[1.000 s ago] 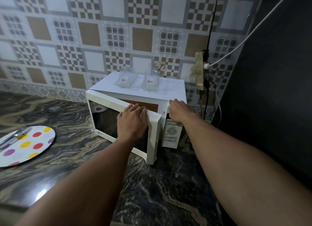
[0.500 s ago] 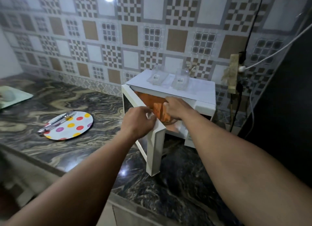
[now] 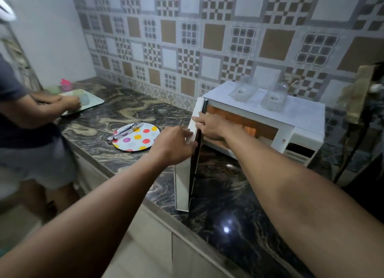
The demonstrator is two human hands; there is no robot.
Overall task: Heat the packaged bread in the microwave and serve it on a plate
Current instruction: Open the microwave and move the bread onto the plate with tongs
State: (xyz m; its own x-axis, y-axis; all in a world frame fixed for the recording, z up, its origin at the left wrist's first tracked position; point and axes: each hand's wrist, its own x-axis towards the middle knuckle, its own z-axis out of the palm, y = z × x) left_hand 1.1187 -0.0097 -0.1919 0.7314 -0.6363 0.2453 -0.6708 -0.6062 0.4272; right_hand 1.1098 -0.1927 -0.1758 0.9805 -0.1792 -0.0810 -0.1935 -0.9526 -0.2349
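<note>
A white microwave [image 3: 303,121] stands on the dark marble counter against the tiled wall. Its door [image 3: 182,186] is swung wide open toward me, seen almost edge-on. My left hand [image 3: 173,145] grips the door's outer face near the top. My right hand [image 3: 209,126] reaches in from the inner side, fingers curled over the door's upper edge. The cavity glows orange; an orange shape [image 3: 250,130] lies inside, too unclear to name. A round white plate with coloured dots [image 3: 141,141] sits left of the door, with metal cutlery [image 3: 124,130] resting on it.
Two clear plastic containers [image 3: 239,90] [image 3: 274,96] sit on the microwave's top. Another person [image 3: 22,119] stands at the left, hands at a pale tray [image 3: 93,101] with cups. A wall socket with cables [image 3: 353,103] hangs right of the microwave. The counter's front edge [image 3: 166,213] runs diagonally.
The door has swung from barely ajar to wide open. My right hand left the microwave's front corner and came onto the door's edge. My view has turned left, showing the other person.
</note>
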